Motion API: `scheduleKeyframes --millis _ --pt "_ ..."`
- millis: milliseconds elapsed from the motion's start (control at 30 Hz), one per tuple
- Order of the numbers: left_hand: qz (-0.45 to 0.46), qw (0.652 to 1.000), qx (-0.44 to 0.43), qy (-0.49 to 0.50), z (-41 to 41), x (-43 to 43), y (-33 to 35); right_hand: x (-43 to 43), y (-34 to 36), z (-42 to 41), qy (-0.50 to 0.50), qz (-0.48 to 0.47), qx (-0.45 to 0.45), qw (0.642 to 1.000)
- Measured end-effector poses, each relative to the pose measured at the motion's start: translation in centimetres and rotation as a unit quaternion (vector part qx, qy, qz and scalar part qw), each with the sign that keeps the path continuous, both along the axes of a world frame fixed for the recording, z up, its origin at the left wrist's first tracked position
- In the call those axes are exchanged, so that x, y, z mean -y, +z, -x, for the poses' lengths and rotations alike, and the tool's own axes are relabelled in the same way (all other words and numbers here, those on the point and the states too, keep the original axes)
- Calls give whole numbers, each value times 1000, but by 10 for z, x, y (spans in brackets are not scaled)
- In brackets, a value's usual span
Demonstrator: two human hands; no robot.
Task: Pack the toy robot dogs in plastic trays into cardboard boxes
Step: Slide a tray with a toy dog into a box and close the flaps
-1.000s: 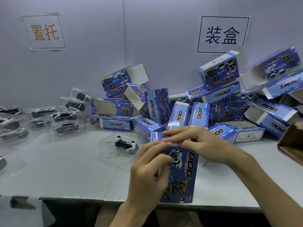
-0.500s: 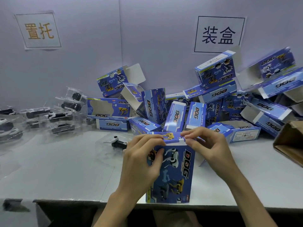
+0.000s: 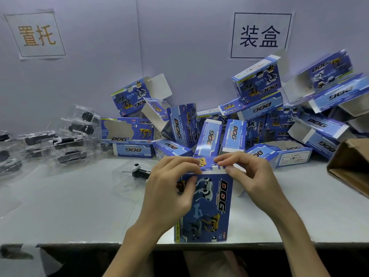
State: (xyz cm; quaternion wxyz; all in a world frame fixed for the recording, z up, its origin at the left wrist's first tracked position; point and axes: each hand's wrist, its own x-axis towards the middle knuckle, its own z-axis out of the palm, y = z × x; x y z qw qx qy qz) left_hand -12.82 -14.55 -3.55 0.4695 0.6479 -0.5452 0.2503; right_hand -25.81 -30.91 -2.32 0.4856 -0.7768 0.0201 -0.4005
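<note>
Right hand (image 3: 253, 176) was lying flat along the top of the box (image 3: 207, 206) a second ago. It's now drawn back to the right corner, thumb and forefinger pinching the top flap (image 3: 207, 164). Left hand (image 3: 167, 192) has moved up from the front face: fingers curled over the left end of the flap, thumb on the printed front, gripping the box.

Flap looks folded down, with a white strip showing along its front edge, so probably the tuck isn't fully home. Likely the closing step on this box, nearly done.

The box stands upright between the hands, close to the near edge of the table (image 3: 69, 206).

Can't see:
- Box contents. This face has no window, so no proof a tray is inside.
- The tuck tab, which is under the fingers.
- The white piece below the right hand. Could be a side flap or part of another box, can't tell which.

Just left of the left hand is a toy dog in its tray (image 3: 137, 172), unpacked, tray outline faint. Further left, the stack of trays (image 3: 65, 140) is blurred. Beyond the hands is a pile of boxes (image 3: 259, 124), several open. Right of the right hand, a brown carton (image 3: 351, 166) is cut off by the frame.
</note>
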Motion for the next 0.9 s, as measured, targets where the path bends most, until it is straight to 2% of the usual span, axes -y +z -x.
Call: scheduleKeyframes --millis 133,267,400,500,600,800,900 --pt "-45 997 53 35 20 13 7 4 11 -2 -24 36 -24 999" --pt "-46 998 25 21 25 20 8 6 13 -2 -19 19 -12 1000" --pt "-54 998 13 4 23 21 8 7 10 -2 -34 46 -6 998" --pt "-57 998 12 3 18 21 11 9 3 2 -8 60 -17 998" --pt "-44 999 0 -9 13 20 10 10 -10 5 29 66 -32 997" --pt "39 998 -40 -31 -7 8 9 7 -19 -1 -1 43 1 999" --pt "43 994 -70 -65 -23 0 6 6 -19 -2 -8 41 8 999"
